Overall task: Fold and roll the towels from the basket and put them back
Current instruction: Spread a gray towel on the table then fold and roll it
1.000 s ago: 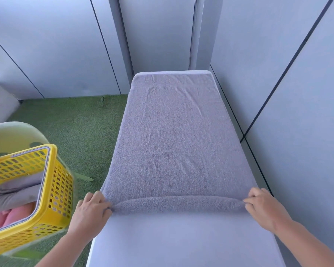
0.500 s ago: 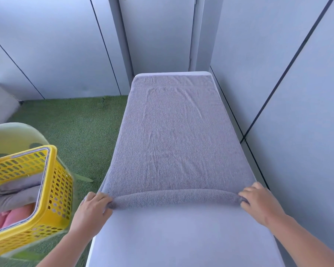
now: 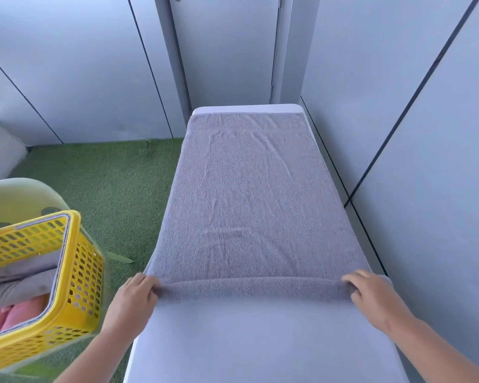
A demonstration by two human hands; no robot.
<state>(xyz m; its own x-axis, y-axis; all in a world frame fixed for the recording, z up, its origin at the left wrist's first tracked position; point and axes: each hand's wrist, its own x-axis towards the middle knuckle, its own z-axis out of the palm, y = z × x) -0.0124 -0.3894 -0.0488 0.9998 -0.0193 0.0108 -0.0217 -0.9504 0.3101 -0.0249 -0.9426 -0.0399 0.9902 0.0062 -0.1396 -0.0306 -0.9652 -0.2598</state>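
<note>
Left hand [image 3: 133, 299] is gripping the left end of the towel's [image 3: 255, 203] rolled near edge, fingers curled over the roll. Right hand [image 3: 371, 297] is gripping the right end likewise, fingers curled on top. The roll is lying across the table [image 3: 255, 344] between both hands. The unrolled part of the towel is lying flat, reaching almost to the far end, with its left edge hanging slightly over the side. Left of the left hand, a yellow basket [image 3: 78, 286] is holding a grey folded towel [image 3: 20, 283] above pink towels [image 3: 17, 313]. A pale green seat [image 3: 14, 194] is showing behind it. Turf [image 3: 108, 183] is covering the floor.
</note>
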